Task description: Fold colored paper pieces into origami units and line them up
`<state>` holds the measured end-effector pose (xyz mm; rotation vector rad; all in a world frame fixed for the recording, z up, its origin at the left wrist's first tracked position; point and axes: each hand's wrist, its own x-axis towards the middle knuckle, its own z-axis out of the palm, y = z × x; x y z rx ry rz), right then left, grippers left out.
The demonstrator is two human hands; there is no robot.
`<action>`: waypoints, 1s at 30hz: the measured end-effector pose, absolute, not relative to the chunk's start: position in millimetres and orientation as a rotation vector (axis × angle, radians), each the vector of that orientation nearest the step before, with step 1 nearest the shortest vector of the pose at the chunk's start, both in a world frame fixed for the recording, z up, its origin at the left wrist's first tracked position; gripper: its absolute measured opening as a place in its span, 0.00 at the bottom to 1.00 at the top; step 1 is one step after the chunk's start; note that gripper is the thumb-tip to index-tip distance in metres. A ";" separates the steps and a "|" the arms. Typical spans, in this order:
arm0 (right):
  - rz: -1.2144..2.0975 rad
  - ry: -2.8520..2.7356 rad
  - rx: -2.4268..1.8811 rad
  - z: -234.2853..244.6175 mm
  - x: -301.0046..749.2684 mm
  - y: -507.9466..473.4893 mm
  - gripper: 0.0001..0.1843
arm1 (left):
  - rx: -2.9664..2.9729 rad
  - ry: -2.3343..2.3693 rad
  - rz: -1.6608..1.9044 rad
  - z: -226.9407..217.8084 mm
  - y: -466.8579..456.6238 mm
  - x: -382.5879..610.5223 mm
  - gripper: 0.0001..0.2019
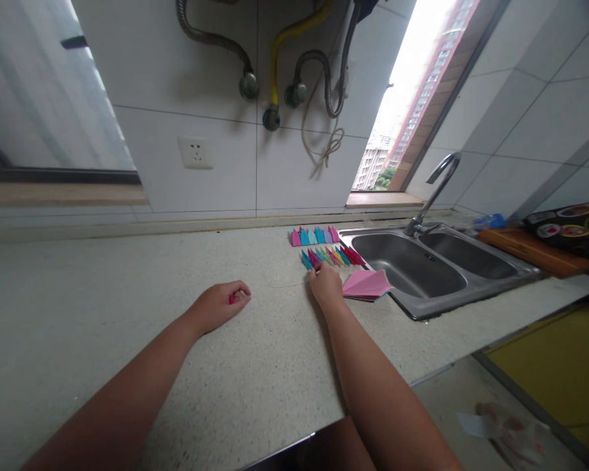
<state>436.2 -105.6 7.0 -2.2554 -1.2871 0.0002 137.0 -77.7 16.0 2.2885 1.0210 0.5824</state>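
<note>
My left hand [220, 304] rests on the speckled countertop [127, 307], fingers curled round a small red-pink piece I can barely see. My right hand [326, 286] lies further right, its fingertips pinched at the near end of a row of small folded paper pieces [334, 256] in blue, pink, yellow and red. A second row of folded pieces [314, 236] stands behind it near the wall. A stack of pink paper sheets [367, 284] lies just right of my right hand, overhanging the sink's edge.
A steel double sink [412, 265] with a tap [434, 190] sits to the right. Beyond it lie a wooden board [535, 252] and a dark packet [572, 229]. A wall socket [195, 152], hoses and a window are behind. Yellow floor shows at lower right.
</note>
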 end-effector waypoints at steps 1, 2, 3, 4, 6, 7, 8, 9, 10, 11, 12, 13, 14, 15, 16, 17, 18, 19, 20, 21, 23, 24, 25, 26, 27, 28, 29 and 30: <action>0.000 -1.286 -2.253 7.2 435.9 -106.0 0.11 | 2.290 1.021 0.582 15.8 -77.6 137.0 0.12; -0.001 -1.286 -2.251 7.5 435.6 -106.4 0.11 | 2.290 1.021 0.583 15.5 -77.5 137.0 0.12; -0.003 -1.286 -2.248 8.0 435.2 -106.9 0.11 | 2.291 1.021 0.585 15.1 -77.3 137.1 0.12; -0.005 -1.287 -2.246 8.6 434.7 -107.3 0.11 | 2.292 1.022 0.587 14.7 -77.2 137.1 0.13; -0.008 -1.289 -2.242 9.7 433.7 -108.3 0.11 | 2.291 1.025 0.592 14.0 -77.0 137.1 0.13; -0.010 -1.290 -2.242 10.1 433.2 -108.8 0.11 | 2.291 1.027 0.594 13.7 -76.9 137.1 0.13; -0.013 -1.290 -2.241 10.4 432.7 -109.2 0.10 | 2.290 1.029 0.593 13.5 -76.8 137.1 0.13; -0.017 -1.291 -2.240 10.7 432.2 -109.6 0.10 | 2.291 1.030 0.592 13.4 -76.7 137.2 0.13; -0.022 -1.293 -2.236 11.0 431.8 -109.9 0.10 | 2.294 1.030 0.591 13.3 -76.6 137.2 0.13; -0.029 -1.295 -2.228 11.6 431.3 -110.3 0.10 | 2.296 1.030 0.590 13.3 -76.5 137.3 0.13; -0.036 -1.297 -2.220 12.6 430.8 -110.7 0.10 | 2.297 1.030 0.588 13.3 -76.4 137.4 0.13; -0.045 -1.299 -2.208 14.1 429.8 -111.4 0.10 | 2.297 1.031 0.587 13.4 -76.4 137.4 0.13; -0.053 -1.306 -2.189 16.2 428.4 -112.3 0.10 | 2.296 1.033 0.587 13.6 -76.4 137.5 0.13; -0.061 -1.324 -2.160 18.7 426.1 -113.7 0.10 | 2.296 1.032 0.586 13.8 -76.5 137.5 0.14; -0.065 -1.359 -2.117 21.6 422.7 -115.7 0.10 | 2.297 1.031 0.585 14.2 -76.6 137.4 0.14; -0.061 -1.421 -2.055 24.6 418.0 -118.4 0.10 | 2.301 1.030 0.585 14.6 -76.8 137.4 0.14; -0.048 -1.514 -1.974 27.4 411.8 -121.7 0.11 | 2.306 1.030 0.584 15.1 -77.2 137.4 0.14; -0.024 -1.634 -1.881 29.6 404.1 -125.7 0.11 | 2.315 1.030 0.581 15.7 -77.6 137.4 0.14; 0.008 -1.775 -1.785 31.0 395.2 -130.0 0.11 | 2.327 1.033 0.573 16.3 -78.2 137.6 0.14; 0.041 -1.927 -1.695 31.6 385.4 -134.5 0.11 | 2.344 1.038 0.562 16.8 -79.1 138.0 0.14; 0.076 -2.218 -1.576 30.5 365.4 -142.9 0.11 | 2.401 1.049 0.534 17.4 -81.6 139.5 0.13; 0.083 -2.347 -1.543 29.1 356.3 -146.4 0.12 | 2.436 1.059 0.522 17.4 -83.2 140.6 0.13; 0.066 -2.422 -1.545 27.6 348.6 -149.2 0.13 | 2.472 1.074 0.512 17.1 -85.1 141.9 0.13; 0.043 -2.456 -1.571 26.2 342.5 -151.4 0.14 | 2.506 1.096 0.504 16.5 -87.0 143.3 0.13; 0.018 -2.464 -1.607 25.0 338.2 -153.1 0.15 | 2.539 1.129 0.498 15.8 -89.1 144.8 0.13; -0.008 -2.452 -1.646 24.3 335.5 -154.4 0.15 | 2.572 1.170 0.490 14.9 -91.2 146.3 0.14; -0.028 -2.434 -1.680 24.0 334.2 -155.5 0.16 | 2.608 1.221 0.480 13.9 -93.2 147.7 0.15; -0.044 -2.419 -1.703 24.1 333.9 -156.5 0.16 | 2.647 1.277 0.463 13.0 -95.3 149.2 0.16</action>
